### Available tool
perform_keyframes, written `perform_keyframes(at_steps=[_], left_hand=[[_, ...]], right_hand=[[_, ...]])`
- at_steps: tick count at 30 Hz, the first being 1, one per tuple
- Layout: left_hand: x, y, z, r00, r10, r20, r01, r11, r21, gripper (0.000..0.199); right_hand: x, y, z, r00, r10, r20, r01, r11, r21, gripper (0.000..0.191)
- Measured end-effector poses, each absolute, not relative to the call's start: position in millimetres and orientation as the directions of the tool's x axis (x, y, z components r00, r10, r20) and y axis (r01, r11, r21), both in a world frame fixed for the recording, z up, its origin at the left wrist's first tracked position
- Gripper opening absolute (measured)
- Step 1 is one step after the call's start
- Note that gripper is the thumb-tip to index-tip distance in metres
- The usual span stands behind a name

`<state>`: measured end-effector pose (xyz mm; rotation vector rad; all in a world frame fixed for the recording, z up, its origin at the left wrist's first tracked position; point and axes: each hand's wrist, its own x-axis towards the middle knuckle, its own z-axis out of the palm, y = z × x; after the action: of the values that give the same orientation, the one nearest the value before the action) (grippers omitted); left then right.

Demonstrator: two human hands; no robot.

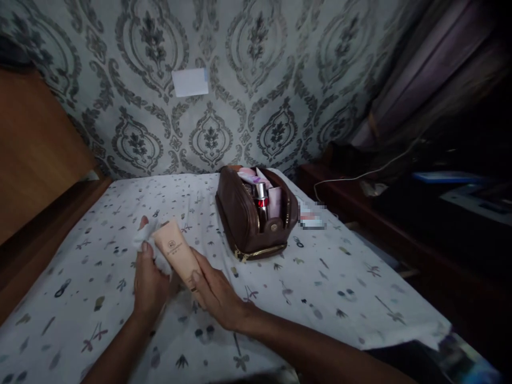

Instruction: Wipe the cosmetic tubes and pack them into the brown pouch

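My right hand (218,290) is closed around the lower end of a beige cosmetic squeeze tube (175,247). The tube is tilted, with its flat end up and to the left and small dark print facing me. Just left of it, my left hand (150,280) is closed, thumb up, on a crumpled white tissue (141,236) that blends into the pale cloth. Beyond both hands stands an unzipped brown toiletry bag (256,242). In its opening are a dark bottle with a silver top and red band (262,202), a pale pink item (274,201) and other packets.
A white patterned cloth (332,288) covers the table. A blurred-out small item (312,215) lies right of the bag. Wooden furniture (40,149) borders the left, and a patterned wall the back. At right, a pale cable (360,176) runs over dark furniture.
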<state>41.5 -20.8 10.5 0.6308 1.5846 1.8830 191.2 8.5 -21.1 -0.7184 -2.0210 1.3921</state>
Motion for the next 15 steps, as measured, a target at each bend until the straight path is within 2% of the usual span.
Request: perform_keyframes(at_steps=[3,6,9,11,13,15], left_hand=[[40.8,-22.5,14.7,-0.706,0.708,0.026,-0.076,-0.112,0.991,0.056],[35.5,-19.8,11.6,-0.694,0.72,0.001,-0.115,-0.112,0.987,0.051],[30.0,-16.3,9.0,-0.698,0.714,-0.047,-0.164,-0.096,0.982,0.043],[28.2,-15.4,9.6,-0.716,0.694,-0.071,-0.182,-0.087,0.979,0.039],[27.8,-15.5,11.3,-0.728,0.678,-0.101,-0.204,-0.075,0.976,0.037],[28.2,-15.5,12.7,-0.733,0.668,-0.125,-0.216,-0.055,0.975,0.037]], right_hand=[[193.0,8.6,-16.2,-0.708,0.678,0.197,0.082,0.355,-0.931,0.058],[195.1,10.0,-12.6,-0.71,0.664,0.233,0.055,0.382,-0.922,0.059],[192.8,13.6,-16.8,-0.691,0.687,0.226,0.024,0.333,-0.943,0.06],[187.3,17.2,-24.8,-0.667,0.729,0.156,-0.018,0.193,-0.981,0.06],[180.0,21.4,-34.0,-0.671,0.741,-0.023,-0.051,-0.077,-0.996,0.066],[174.0,25.3,-40.5,-0.727,0.652,-0.217,-0.062,-0.377,-0.924,0.067]])
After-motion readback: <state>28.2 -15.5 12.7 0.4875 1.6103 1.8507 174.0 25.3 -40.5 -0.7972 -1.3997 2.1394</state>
